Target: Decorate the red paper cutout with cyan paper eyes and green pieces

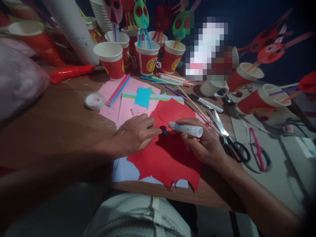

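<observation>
A glue stick (186, 128) with a white-and-blue barrel is in my right hand (207, 143). Its tip points left, over the red paper (180, 158). My left hand (137, 133) is closed, fingers curled and fingertips pinched at a small dark blue piece (164, 132) just left of the glue tip. How firmly they hold that piece is partly hidden. The red paper has scalloped cut edges, and a round red outline shows near its top. Pink paper (110, 113) and white sheets (125, 171) lie beneath it.
Behind the papers stand red paper cups (148, 59), several with paper faces on sticks. Open scissors (230, 141) lie by my right hand. A tape roll (94, 100), a blue paper piece (143, 97), markers (207, 103) and a mug (213, 88) surround the work area.
</observation>
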The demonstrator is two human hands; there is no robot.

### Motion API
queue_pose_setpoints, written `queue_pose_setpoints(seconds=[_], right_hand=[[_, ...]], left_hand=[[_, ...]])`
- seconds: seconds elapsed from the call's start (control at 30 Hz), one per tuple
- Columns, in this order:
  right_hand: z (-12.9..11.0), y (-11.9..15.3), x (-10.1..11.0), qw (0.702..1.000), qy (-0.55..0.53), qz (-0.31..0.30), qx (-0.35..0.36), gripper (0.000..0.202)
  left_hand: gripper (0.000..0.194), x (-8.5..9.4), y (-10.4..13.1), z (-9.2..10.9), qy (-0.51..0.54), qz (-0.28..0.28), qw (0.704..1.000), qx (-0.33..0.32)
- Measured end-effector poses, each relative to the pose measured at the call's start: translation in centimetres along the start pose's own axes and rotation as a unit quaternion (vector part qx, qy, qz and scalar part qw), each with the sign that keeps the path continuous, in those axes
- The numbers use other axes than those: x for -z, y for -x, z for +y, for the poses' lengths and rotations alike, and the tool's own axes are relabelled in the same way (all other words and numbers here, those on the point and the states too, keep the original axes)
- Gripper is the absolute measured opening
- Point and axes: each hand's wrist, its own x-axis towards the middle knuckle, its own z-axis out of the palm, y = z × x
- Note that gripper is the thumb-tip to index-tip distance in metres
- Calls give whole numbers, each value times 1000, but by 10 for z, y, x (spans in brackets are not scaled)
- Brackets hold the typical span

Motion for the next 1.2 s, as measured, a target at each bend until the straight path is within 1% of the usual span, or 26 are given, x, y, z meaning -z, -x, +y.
queue_pose_setpoints(seconds=[0.07, 0.17, 0.23, 0.3, 0.4, 0.47, 0.57, 0.63, 0.73, 0.83, 0.9, 1.0, 1.1, 1.17, 1.2], right_hand=[[0, 0, -2, 1000, 11, -20, 2, 26], [0, -2, -3, 997, 57, -44, 18, 29], [-1, -4, -2, 995, 82, -57, 26, 30], [-2, -5, -2, 992, 99, -65, 36, 29], [-2, -5, -1, 992, 97, -69, 44, 28], [-1, -4, 1, 996, 62, -50, 38, 27], [0, -2, 4, 1000, -18, 17, -3, 23], [2, -2, 6, 996, -74, 46, -36, 23], [3, -2, 9, 988, -131, 55, -61, 23], [5, -3, 11, 982, -161, 69, -64, 23], [7, -5, 12, 979, -178, 77, -67, 23], [9, -9, 17, 977, -172, 94, -79, 21], [11, -12, 22, 983, -109, 121, -83, 20], [11, -13, 25, 988, -50, 124, -83, 20], [11, -14, 26, 989, -17, 123, -80, 20]], left_hand=[[23, 0, 0, 0, -2, 0, 1000, -1], [22, -1, 1, 0, 6, 3, 1000, 1], [21, -1, 1, -1, 48, 21, 999, 10], [21, 0, 0, -2, 129, 52, 989, 42], [18, 1, -1, -3, 226, 94, 963, 117], [16, 2, -1, -4, 243, 103, 954, 144], [15, 1, -1, -4, 241, 104, 955, 139], [15, 2, -1, -4, 233, 94, 958, 137], [16, 6, -3, -4, 222, 64, 962, 143], [17, 13, -5, -3, 216, 24, 965, 147], [18, 18, -8, -3, 209, -2, 968, 139], [22, 22, -18, 0, 166, -27, 981, 96], [26, 20, -32, 2, 70, -43, 996, 21], [26, 15, -41, 1, 23, -47, 998, -22], [26, 12, -45, 0, 15, -49, 998, -35]])
